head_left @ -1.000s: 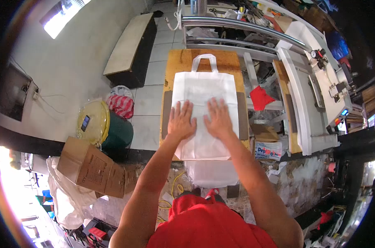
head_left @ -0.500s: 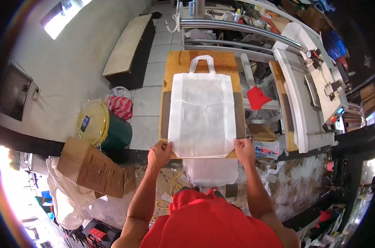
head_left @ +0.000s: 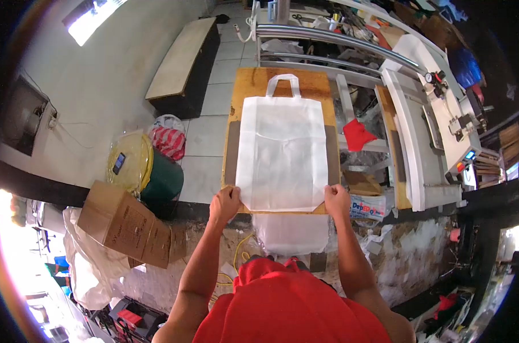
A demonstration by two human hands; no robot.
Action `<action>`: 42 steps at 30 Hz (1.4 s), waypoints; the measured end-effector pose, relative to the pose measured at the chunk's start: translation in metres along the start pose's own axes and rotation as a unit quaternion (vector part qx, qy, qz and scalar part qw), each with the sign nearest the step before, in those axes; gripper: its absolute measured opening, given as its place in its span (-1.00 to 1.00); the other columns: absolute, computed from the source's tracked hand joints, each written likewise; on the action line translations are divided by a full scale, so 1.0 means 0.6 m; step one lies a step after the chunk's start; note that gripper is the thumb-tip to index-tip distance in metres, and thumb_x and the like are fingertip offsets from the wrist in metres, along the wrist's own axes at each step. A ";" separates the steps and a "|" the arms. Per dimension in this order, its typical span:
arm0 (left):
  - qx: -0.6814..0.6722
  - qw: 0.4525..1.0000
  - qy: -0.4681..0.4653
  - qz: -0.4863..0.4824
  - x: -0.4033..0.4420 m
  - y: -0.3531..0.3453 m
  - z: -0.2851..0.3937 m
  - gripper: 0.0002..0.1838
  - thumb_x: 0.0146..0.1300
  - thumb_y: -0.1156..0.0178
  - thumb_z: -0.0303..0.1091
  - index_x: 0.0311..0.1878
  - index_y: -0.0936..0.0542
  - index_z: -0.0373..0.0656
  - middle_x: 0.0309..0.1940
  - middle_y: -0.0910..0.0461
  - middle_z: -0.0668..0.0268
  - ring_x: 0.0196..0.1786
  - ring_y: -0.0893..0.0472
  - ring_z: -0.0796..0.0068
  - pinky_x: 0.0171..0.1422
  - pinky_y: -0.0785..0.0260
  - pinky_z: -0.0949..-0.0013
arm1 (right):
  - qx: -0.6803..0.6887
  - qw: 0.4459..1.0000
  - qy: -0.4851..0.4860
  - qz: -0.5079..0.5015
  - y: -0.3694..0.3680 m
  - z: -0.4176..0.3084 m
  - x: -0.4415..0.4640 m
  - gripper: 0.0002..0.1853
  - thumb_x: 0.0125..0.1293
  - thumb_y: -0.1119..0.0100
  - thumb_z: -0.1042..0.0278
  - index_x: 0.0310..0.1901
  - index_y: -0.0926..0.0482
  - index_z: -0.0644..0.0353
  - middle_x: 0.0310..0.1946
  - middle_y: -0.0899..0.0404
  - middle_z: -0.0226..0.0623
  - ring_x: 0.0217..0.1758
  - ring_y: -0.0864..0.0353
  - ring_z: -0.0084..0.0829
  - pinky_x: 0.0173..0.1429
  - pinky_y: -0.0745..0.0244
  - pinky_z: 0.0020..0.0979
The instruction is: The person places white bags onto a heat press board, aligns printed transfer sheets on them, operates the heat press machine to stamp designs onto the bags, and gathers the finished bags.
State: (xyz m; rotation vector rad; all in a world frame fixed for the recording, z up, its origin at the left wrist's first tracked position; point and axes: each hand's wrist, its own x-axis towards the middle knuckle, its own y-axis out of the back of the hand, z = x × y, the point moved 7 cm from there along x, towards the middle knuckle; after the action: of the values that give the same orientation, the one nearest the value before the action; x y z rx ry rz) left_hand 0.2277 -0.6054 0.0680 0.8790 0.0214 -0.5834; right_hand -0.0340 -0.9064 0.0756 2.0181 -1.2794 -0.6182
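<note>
A white fabric tote bag (head_left: 282,148) lies flat on a wooden board (head_left: 251,80), its handle loop at the far end. Faint creases cross its middle. At the bag's lower left corner, my left hand (head_left: 224,204) is closed, with fingertips pinching the edge. My right hand (head_left: 337,201) pinches the lower right edge in the same way. Grey pads (head_left: 331,150) show on the board at both sides of the bag. Below the board's near edge sits a stack of white material in clear plastic (head_left: 291,233).
To the right stands a white press machine (head_left: 422,143) with a gauge and metal rails. A red cloth piece (head_left: 358,135) lies on its frame. On the left are a lidded green bin (head_left: 163,177) with a phone (head_left: 119,163) on top and a cardboard box (head_left: 125,226).
The view has shifted slightly. Both hands have slid a little forward along the bag's lower edges, and my left fingers look more curled. The bag lies nearly the same on the board.
</note>
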 end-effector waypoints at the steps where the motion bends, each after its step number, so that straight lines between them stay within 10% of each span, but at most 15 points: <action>1: 0.000 1.000 0.000 0.000 0.000 -0.002 -0.002 -0.59 0.37 -0.06 0.02 -0.15 -0.70 -0.12 -0.24 -0.68 -0.04 -0.10 -0.64 -0.19 0.00 -0.49 -0.03 | -0.002 1.000 -0.002 -0.003 0.001 -0.001 0.000 -0.64 0.25 -0.25 0.10 -0.39 -0.62 0.32 -0.45 -0.67 -0.05 -0.34 -0.68 -0.07 -0.17 -0.53 -0.12; 27: 0.062 0.995 0.031 0.066 -0.003 0.006 0.015 -0.58 0.26 -0.09 0.03 -0.24 -0.70 -0.14 -0.26 -0.68 -0.04 -0.09 -0.63 -0.20 0.02 -0.50 -0.04 | -0.012 0.999 0.021 -0.028 0.005 -0.004 0.005 -0.65 0.25 -0.26 0.04 -0.37 -0.64 0.23 -0.43 -0.69 -0.13 -0.30 -0.70 -0.08 -0.14 -0.56 -0.12; 38: 0.153 0.982 0.029 0.111 0.010 -0.002 -0.032 -0.62 0.29 -0.18 -0.06 -0.22 -0.64 -0.26 -0.39 -0.68 0.00 -0.21 -0.71 -0.03 -0.10 -0.51 0.07 | 0.223 0.968 0.108 -0.049 0.058 0.066 -0.001 -0.74 0.29 -0.29 0.19 -0.26 -0.63 0.27 -0.42 -0.67 -0.10 -0.34 -0.69 -0.09 -0.18 -0.57 -0.21; 42: -0.172 0.953 0.066 0.240 -0.057 0.015 -0.056 -0.60 0.43 -0.11 -0.08 -0.13 -0.55 -0.32 -0.31 -0.57 0.24 -0.22 -0.53 0.41 -0.07 -0.40 0.29 | 0.141 0.988 0.035 -0.052 0.084 0.324 0.001 -0.79 0.32 -0.24 0.25 -0.25 -0.61 0.25 -0.42 -0.64 -0.07 -0.35 -0.65 -0.06 -0.19 -0.56 -0.16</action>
State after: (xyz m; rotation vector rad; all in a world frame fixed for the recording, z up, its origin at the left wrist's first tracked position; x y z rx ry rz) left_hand 0.2107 -0.5602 0.0613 0.5504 0.0281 -0.0570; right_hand -0.1979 -0.9764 -0.0174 2.3285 -1.2852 -0.4283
